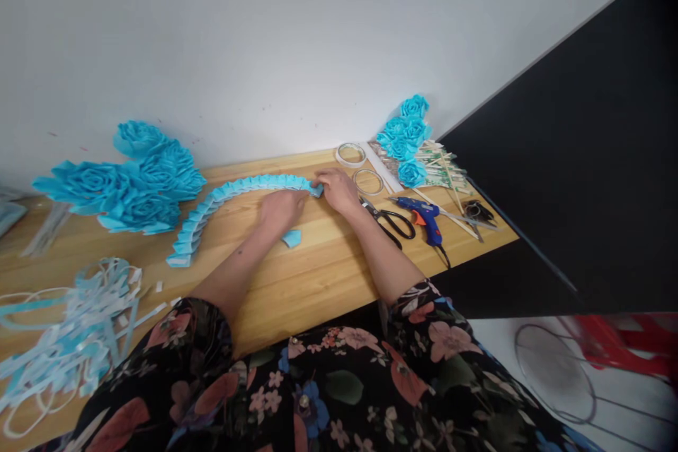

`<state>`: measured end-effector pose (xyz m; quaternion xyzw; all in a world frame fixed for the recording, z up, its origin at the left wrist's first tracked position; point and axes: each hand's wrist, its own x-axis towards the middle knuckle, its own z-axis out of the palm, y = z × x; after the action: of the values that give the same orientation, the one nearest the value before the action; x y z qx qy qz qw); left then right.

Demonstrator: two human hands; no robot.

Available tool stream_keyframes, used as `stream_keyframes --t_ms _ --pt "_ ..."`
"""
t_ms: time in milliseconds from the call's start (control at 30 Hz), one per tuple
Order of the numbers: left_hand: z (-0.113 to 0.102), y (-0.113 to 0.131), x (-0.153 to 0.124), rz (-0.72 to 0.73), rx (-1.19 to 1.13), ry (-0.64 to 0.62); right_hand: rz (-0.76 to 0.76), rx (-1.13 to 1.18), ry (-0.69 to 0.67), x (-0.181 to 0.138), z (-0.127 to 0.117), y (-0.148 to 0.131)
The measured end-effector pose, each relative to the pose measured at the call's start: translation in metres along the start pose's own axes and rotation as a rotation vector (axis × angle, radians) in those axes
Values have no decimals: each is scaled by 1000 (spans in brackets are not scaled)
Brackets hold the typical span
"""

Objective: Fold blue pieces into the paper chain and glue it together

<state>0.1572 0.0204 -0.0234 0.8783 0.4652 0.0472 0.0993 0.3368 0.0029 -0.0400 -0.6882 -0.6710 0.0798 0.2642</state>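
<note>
- Head view: pleated strip (233,192) lies in a long arc on the counter (318,275). Most of it looks folded already, and only its right end seems to be in work.
- Paper roses (132,183) sit finished at the left. A loose blue piece (292,238) lies apart, not joined.
- Left hand (280,208) is flat, palm down, pressing the strip near its end and gripping nothing.
- Right hand (337,188) has its fingers pinched on the strip's end.
</note>
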Motion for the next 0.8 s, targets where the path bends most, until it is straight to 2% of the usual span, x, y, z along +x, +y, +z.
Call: stream_keyframes --t_ms 200,333,400,567,733,800 --pt "2 0 0 15 -21 13 -64 4 101 2 -2 1" --pt "0 1 -1 -11 -24 10 -54 -30 10 3 -2 0" --pt "-1 2 -2 -14 -28 4 -84 -38 15 3 -2 0" --pt "0 0 -1 0 -42 7 -139 -13 169 3 -3 2" --pt "1 0 0 -2 -46 7 -119 -44 12 5 -2 1" --pt "0 0 -1 -1 -48 4 -121 -46 30 4 -3 0"
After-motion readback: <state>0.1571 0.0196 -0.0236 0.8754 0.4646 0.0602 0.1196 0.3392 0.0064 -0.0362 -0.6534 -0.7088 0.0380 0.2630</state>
